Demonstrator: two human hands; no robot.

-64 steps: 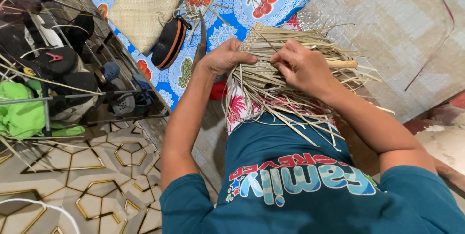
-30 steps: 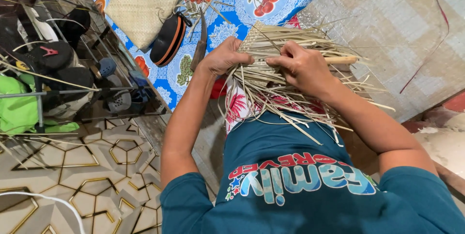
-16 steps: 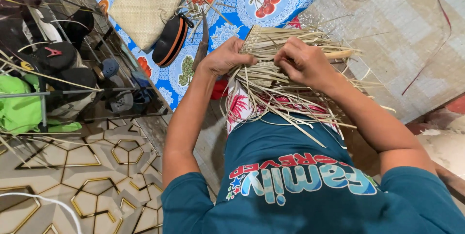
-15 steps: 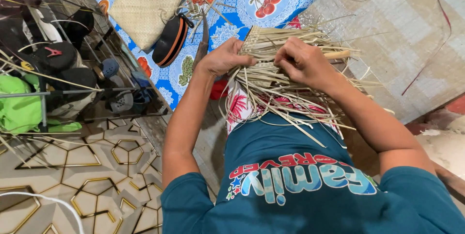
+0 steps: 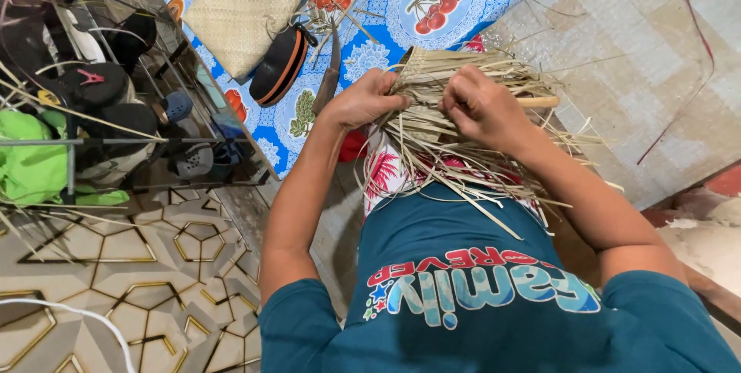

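A partly woven piece of pale straw strips [image 5: 455, 130] rests on my lap, its loose ends fanning out toward my body and to the right. My left hand [image 5: 363, 99] grips the strips at the left edge of the woven part. My right hand [image 5: 482, 107] pinches strips on top of the bundle, fingers curled over them. A wooden stick [image 5: 540, 101] pokes out to the right from under my right hand.
A blue fruit-patterned cloth [image 5: 401, 10] covers the floor ahead, with a finished woven straw bag [image 5: 243, 6], a black and orange case [image 5: 279, 64] and a knife [image 5: 328, 76] on it. A shoe rack [image 5: 100, 111] stands at the left. A woven mat [image 5: 656, 64] lies to the right.
Both hands have stayed on the straw piece, with small finger shifts working the strips; the right hand has moved slightly left over the bundle.
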